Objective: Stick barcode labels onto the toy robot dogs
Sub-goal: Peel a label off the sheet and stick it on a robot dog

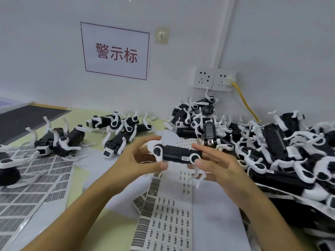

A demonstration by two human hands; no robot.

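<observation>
a person's 2 bare hands hold 1 toy robot dog [178,154] in the air above the table [78,187], just over a white label sheet [172,214] printed with rows of small barcodes. taking that held dog as the landmark: it lies lengthwise between the hands, black body level, white legs dangling below. the left hand [139,158] grips its left end, thumb under the front shoulder joint and the other fingers curled over the top. the right hand [215,165] holds its right end, thumb tip pressed on the round hip joint and the remaining fingers curved behind and beneath the body. a small white label [185,158] already sits on the dog's near side, just left of the right thumb. to the right of the held dog a large heap of dogs [282,151] is piled against the wall; to the left and beyond it, a few separate dogs [116,140] lie scattered on the table, and further left lies a grey label sheet [36,180]. judging from the label in place, this looks like the step of finishing or checking 1 dog. the next move likely calls for setting it down with the scattered dogs to the left, then taking another from the heap and peeling a fresh label from the sheet below.
</observation>
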